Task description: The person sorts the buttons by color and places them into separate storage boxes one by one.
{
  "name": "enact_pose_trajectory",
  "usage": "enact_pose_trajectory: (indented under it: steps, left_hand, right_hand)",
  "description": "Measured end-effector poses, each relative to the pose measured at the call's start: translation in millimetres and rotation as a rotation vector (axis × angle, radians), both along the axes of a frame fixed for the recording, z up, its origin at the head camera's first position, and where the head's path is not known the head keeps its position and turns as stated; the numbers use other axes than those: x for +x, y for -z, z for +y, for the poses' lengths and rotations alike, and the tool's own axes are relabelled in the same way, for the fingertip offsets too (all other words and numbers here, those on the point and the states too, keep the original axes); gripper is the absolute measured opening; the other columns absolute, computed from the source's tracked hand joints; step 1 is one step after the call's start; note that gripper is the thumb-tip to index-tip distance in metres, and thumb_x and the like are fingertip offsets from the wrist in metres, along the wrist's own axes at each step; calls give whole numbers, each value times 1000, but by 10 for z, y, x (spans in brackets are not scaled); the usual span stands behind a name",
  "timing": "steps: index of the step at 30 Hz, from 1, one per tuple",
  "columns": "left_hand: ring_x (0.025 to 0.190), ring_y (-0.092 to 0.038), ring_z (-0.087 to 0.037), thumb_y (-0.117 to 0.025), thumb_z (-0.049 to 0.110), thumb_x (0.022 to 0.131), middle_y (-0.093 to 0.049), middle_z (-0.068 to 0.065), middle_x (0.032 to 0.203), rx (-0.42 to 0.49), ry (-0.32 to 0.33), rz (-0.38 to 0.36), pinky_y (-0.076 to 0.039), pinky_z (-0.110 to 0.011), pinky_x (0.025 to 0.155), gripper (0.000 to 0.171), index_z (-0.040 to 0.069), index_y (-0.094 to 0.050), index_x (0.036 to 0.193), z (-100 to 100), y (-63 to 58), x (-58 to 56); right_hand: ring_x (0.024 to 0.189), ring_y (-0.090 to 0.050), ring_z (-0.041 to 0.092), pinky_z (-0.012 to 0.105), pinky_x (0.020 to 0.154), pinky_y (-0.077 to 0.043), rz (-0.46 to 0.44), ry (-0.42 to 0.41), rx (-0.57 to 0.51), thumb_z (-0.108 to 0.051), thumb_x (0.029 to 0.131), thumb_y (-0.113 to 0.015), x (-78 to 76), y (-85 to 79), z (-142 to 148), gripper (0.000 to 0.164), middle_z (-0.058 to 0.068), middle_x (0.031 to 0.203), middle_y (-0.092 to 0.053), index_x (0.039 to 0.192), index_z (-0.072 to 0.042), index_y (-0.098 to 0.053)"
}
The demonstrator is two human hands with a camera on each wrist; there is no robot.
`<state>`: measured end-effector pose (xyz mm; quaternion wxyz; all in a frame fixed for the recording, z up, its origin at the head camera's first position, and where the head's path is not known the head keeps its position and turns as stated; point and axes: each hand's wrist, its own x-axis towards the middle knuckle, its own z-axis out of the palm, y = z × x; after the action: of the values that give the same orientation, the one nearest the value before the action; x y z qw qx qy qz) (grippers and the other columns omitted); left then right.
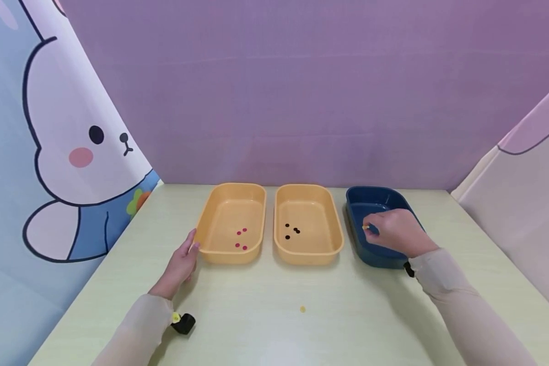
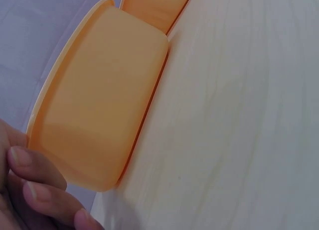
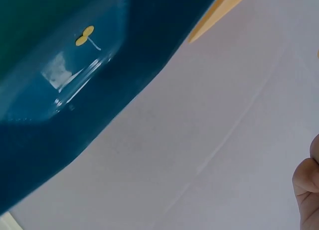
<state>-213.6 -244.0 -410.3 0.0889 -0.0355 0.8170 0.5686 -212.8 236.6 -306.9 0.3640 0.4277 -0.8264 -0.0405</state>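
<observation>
In the head view my right hand [image 1: 395, 231] is over the dark blue tray [image 1: 379, 192], pinching a small yellow piece [image 1: 365, 227] between thumb and fingertips. Two little yellow oval pieces [image 3: 84, 36] lie inside that tray in the right wrist view. At the near left corner of the left orange tray [image 1: 231, 258], my left hand [image 1: 180, 262] rests beside the rim with loosely bent fingers. The left wrist view has its fingers [image 2: 42, 192] close by the tray's corner; whether they touch it I cannot tell. Several magenta dots [image 1: 237, 245] lie in this tray.
A second orange tray [image 1: 308, 259] stands in the middle and holds several black dots [image 1: 287, 237]. One small yellow disc [image 1: 303, 308] lies on the pale table [image 1: 256, 325] in front. A purple cloth [image 1: 302, 101] hangs behind the trays.
</observation>
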Motion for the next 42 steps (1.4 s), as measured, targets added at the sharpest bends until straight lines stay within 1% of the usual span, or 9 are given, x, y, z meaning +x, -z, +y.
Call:
enact_pose_trajectory:
  steps: [6, 10, 14, 19, 24, 27, 33, 36, 42]
  left_hand:
    - [41, -29, -9, -32, 29, 105, -32, 4, 53, 0, 6, -6, -31, -22, 41, 57, 21, -7, 155, 10, 2, 22]
    - [41, -29, -10, -32, 30, 105, -32, 4, 53, 5, 6, -15, -31, -22, 41, 56, 23, -7, 155, 20, -4, 33]
    - [41, -28, -10, -32, 29, 105, -32, 3, 53, 15, 5, -15, -31, -22, 41, 56, 22, -8, 156, 29, -20, 53]
    - [41, -29, -9, -32, 29, 105, -32, 3, 54, 23, 8, -17, -30, -22, 41, 56, 22, -8, 156, 54, -35, 49]
    - [42, -30, -10, -31, 28, 106, -32, 3, 54, 10, 14, -24, -31, -22, 41, 56, 22, -7, 156, 83, -31, 42]
    - [41, -29, -10, -31, 28, 106, -32, 3, 54, 6, 18, -20, -30, -22, 41, 56, 21, -7, 156, 89, -33, 38]
    - [41, -28, -9, -32, 29, 105, -32, 4, 54, 24, -5, -14, -29, -21, 41, 56, 22, -8, 156, 140, -45, -30]
    - [41, -28, -9, -32, 30, 105, -32, 4, 54, 17, -11, -13, -30, -21, 41, 56, 22, -8, 156, 163, -34, -46]
    - [40, -28, -8, -31, 27, 105, -31, 4, 53, 35, -27, -5, -29, -21, 40, 56, 19, -8, 156, 207, -23, -92]
  right_hand:
    - [36, -35, 3, 21, 36, -29, 6, 37, -20, -10, 62, -70, -11, -22, 64, 15, -3, 56, -60, 77, -8, -68]
    - [38, -30, 0, 21, 35, -28, -3, 62, -19, -10, 59, -74, -18, -33, 103, 17, -4, 55, -59, 75, -9, -69]
    - [38, -31, 0, 22, 35, -30, -24, 105, 4, -11, 60, -77, -33, -50, 141, 18, -3, 55, -59, 75, -9, -69]
    - [38, -31, 0, 22, 34, -30, -51, 145, 17, -11, 62, -77, -37, -77, 182, 17, -2, 54, -58, 76, -8, -69]
    - [37, -34, 2, 22, 35, -30, -66, 146, 24, -10, 63, -77, -28, -119, 200, 16, -2, 54, -58, 76, -7, -69]
    - [36, -35, 3, 23, 34, -29, -62, 138, 19, -9, 62, -77, -54, -136, 212, 17, -1, 53, -56, 76, -7, -68]
    - [36, -36, 4, 24, 34, -31, -34, 105, 9, -6, 63, -74, -297, -150, 294, 14, 0, 52, -57, 75, -5, -67]
    - [36, -35, 5, 25, 35, -31, -38, 116, 21, -5, 63, -73, -417, -148, 338, 14, 0, 52, -56, 75, -5, -66]
    - [38, -27, 1, 25, 33, -26, -47, 149, 43, -5, 62, -75, -649, -124, 431, 16, -4, 46, -48, 74, -7, -65]
